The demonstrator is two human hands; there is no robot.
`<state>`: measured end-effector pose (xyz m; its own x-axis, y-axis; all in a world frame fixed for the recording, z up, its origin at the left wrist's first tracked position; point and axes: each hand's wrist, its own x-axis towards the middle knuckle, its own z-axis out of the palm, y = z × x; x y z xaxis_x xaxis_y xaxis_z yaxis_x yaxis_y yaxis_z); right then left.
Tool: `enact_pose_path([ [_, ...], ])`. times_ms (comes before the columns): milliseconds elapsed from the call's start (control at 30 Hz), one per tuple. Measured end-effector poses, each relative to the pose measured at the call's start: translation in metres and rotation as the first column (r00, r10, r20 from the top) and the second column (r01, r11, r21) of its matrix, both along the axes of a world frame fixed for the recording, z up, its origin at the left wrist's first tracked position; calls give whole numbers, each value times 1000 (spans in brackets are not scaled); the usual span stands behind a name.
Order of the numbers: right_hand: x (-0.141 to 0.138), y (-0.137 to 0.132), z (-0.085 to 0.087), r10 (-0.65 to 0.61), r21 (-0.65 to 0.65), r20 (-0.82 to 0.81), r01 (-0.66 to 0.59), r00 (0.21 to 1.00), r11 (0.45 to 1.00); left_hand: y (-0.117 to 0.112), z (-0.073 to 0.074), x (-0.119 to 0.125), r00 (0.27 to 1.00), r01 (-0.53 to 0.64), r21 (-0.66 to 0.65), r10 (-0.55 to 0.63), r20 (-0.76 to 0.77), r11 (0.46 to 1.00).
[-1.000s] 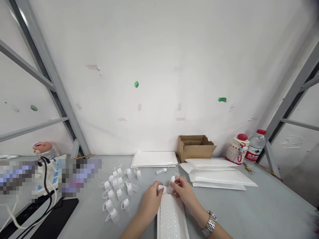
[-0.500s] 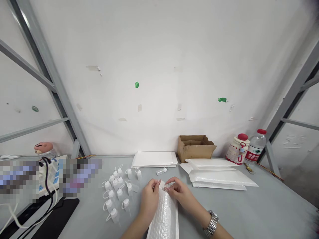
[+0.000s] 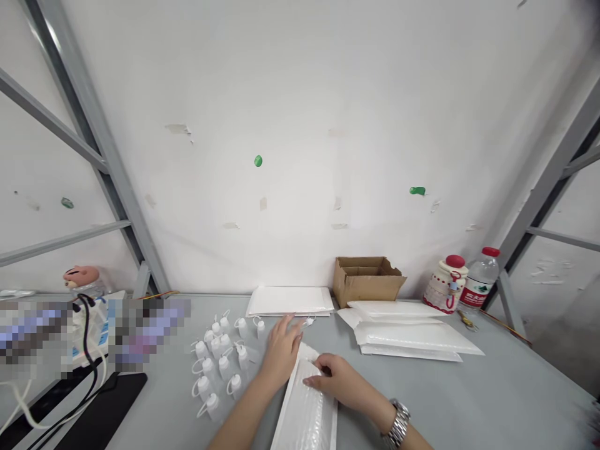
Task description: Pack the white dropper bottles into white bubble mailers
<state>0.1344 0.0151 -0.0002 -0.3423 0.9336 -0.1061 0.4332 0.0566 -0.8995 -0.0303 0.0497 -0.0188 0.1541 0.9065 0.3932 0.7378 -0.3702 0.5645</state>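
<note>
On the counter [image 3: 398,400], as seen from the head, the mailer [image 3: 304,412] is laid lengthwise before the person, its far end between the two hands. The step in hand is judged to be the steadying of the mailer by the right hand [image 3: 342,382] while the lying bottle [image 3: 308,322] is reached for by the left hand [image 3: 281,351]. For the next move, a light pinch on that bottle would seem to be called for, the mailer being kept flat. The left forearm is angled forward, and its grip is spread wide, palm down; contact with the bottle cannot be told. The right forearm is slanted inward, the thumb laid on the mailer and the fingers curled; whether anything is pinched there cannot be told.
</note>
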Motion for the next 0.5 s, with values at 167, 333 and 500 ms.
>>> enact_pose_path([
  [167,-2,0,-5,-29,120,105,16,994,993,6,-12,-5,971,25,51,-12,-241,998],
  [333,0,6,-7,-69,268,159,24,985,963,1,-2,-4,951,-72,58,86,-298,996],
  [500,5,10,-7,-115,348,174,48,978,936,0,-1,-7,962,-151,-4,146,-230,988],
])
